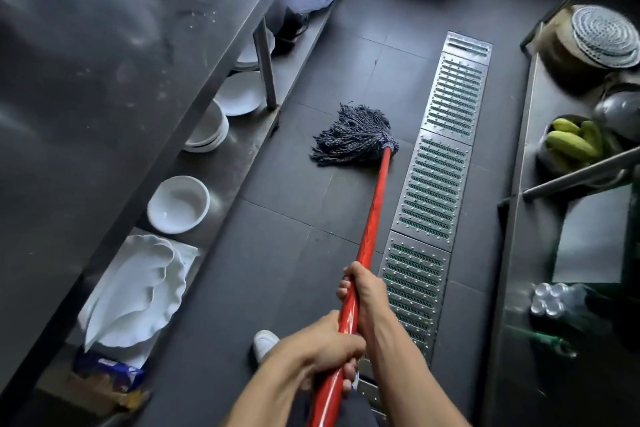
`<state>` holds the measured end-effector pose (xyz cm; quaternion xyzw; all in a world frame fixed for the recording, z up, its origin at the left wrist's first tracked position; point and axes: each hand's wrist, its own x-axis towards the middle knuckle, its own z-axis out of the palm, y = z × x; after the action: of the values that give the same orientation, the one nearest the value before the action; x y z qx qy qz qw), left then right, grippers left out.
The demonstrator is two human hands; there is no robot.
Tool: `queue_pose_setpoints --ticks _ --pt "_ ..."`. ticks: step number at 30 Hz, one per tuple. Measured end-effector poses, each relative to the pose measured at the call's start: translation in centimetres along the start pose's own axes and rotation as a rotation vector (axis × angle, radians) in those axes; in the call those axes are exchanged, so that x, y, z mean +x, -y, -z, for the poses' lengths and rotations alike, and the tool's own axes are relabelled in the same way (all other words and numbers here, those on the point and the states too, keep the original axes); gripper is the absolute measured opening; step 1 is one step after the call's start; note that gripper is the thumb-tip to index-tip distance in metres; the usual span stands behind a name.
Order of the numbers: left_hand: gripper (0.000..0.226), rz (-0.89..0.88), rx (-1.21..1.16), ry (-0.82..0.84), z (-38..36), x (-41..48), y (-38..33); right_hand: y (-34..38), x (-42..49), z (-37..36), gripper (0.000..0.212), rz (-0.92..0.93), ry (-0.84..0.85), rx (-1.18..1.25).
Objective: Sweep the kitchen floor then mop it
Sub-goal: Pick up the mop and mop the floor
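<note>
From where I stand, the mopping half of the job is under way: no broom is in sight, and the string mop head [353, 139] lies flat on the dark floor tiles [277, 270]. It sits between the leg [268, 73] of the steel worktop [86, 62] and the long drain grate [436, 184], touching neither.

Both hands grasp the red handle [375, 211]. The right hand [367, 291] is further down the shaft with its fingers [343, 289] wrapped round it, and the left hand [322, 347] is clenched round it nearer the body.

The next stroke, I'd say, calls for drawing the head back or sideways along the shelf edge. It should miss the worktop leg and stay off the grate slots, where the cords might snag.

The head is a shaggy fan of blue-grey twisted cords. The handle is round, smooth and glossy. The tiles are large and matte with thin joints, and the grate is bright studded metal with slotted panels showing green beneath. A glazed white bowl [178, 203] sits on the lower shelf.
</note>
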<state>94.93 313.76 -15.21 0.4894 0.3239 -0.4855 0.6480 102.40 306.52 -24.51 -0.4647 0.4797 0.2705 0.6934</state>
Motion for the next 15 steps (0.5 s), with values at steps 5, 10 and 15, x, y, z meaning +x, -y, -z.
queue_pose_setpoints --ticks 5,10,15 --pt "0.025 0.069 0.063 0.030 -4.7 1.8 -0.4 2.7 -0.3 5.0 0.025 -0.026 -0.034 0.145" --pt "0.022 0.080 0.200 0.039 -5.6 0.3 0.7 1.2 -1.2 7.4 0.026 -0.045 -0.062 0.248" --pt "0.021 0.055 0.398 -0.038 -4.5 -2.2 3.7 -2.1 -3.3 8.3 0.025 -0.090 -0.052 0.220"
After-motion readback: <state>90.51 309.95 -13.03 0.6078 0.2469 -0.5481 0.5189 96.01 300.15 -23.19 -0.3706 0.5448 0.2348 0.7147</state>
